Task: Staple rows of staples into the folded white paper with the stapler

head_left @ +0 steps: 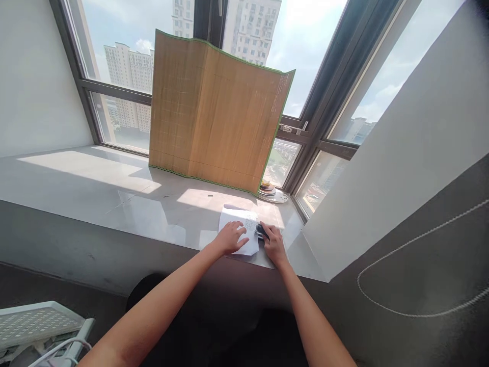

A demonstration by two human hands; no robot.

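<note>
White sheets of paper (238,248) lie on the window sill, with printed text showing on the top one. My left hand (231,238) rests on the left part of the sheets, fingers spread and nothing gripped. At the paper's right edge, my right hand (274,243) is closed around a black stapler (263,230). The stapler's front end reaches over the edge of the paper. My right palm and fingers cover its rear part.
A bamboo mat (214,112) with green edging stands against the window behind the paper. Stacked dishes (273,194) sit at its right end. A small metallic strip (210,195) lies on the sill (95,204). At right hangs a looped cord (397,314); a white perforated rack (42,326) stands lower left.
</note>
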